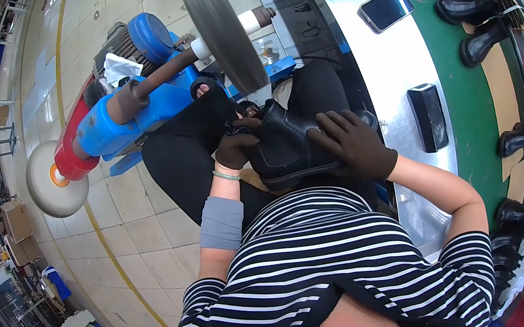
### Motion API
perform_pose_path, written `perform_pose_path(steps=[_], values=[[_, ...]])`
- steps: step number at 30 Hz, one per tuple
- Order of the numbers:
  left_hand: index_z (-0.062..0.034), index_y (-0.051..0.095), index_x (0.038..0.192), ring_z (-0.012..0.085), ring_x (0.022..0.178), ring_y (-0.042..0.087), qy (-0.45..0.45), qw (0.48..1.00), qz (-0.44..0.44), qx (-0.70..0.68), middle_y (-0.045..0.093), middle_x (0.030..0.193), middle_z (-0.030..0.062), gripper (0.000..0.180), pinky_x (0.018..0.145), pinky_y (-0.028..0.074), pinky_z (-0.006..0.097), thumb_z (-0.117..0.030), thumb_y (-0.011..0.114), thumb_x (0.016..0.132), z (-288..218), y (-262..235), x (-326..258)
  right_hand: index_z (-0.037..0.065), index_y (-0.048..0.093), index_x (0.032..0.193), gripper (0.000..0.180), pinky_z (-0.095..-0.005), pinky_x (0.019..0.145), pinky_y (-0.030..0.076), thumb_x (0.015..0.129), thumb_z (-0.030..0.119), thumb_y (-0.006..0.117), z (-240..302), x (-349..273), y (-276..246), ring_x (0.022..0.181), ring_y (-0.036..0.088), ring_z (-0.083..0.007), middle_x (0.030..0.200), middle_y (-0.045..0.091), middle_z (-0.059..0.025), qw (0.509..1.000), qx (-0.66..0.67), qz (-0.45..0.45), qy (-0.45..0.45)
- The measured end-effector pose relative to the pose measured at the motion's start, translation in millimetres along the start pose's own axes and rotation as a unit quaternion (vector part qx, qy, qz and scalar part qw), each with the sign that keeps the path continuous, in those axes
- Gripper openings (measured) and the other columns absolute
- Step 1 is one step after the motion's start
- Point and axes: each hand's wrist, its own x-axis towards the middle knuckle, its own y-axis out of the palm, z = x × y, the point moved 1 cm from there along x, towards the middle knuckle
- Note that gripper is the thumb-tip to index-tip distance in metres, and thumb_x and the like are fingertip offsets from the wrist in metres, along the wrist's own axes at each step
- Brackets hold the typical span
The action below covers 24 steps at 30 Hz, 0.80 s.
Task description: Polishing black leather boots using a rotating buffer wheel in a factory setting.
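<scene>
A black leather ankle boot lies across my lap, its sole toward my body and its toe to the right. Dark brown gloves cover both hands. At the boot's open top, my left hand is closed on the edge of the shaft; some of its fingertips are hidden. My right hand wraps over the front of the boot from above, its fingers close together across the leather, hiding much of the toe. Just beyond the boot stands a grey buffing wheel on a shaft.
The wheel belongs to a blue and red polishing machine with a pale second wheel at left. On my right, a metal bench bears a phone and a black block-shaped object. Several black boots line a green surface.
</scene>
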Motion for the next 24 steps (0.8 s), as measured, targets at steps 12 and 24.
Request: perform_pose_path(steps=[12,24], values=[[0.0013,0.063,0.079,0.0313,0.089,0.064,0.097,0.963,0.138,0.209,0.067,0.091,0.0175,0.024,0.089,0.047,0.042,0.007,0.068,0.056,-10,11,-9,0.018,0.058,0.118,0.038,-0.0506,0.104,0.042,0.08,0.016,0.063,3,-42,38,0.122,0.053,-0.0359,0.135,0.05,-0.0225,0.979,-0.094,-0.17,-0.065],[-0.003,0.049,0.074,0.0271,0.086,0.052,0.006,0.992,0.124,0.031,0.057,0.085,0.012,0.019,0.082,0.04,0.039,0.008,0.057,0.061,-1,-4,8,0.02,0.061,0.12,0.039,-0.0499,0.107,0.037,0.081,0.023,0.063,11,-33,38,0.124,0.051,-0.0326,0.135,0.05,-0.0185,0.985,-0.082,-0.149,-0.041]])
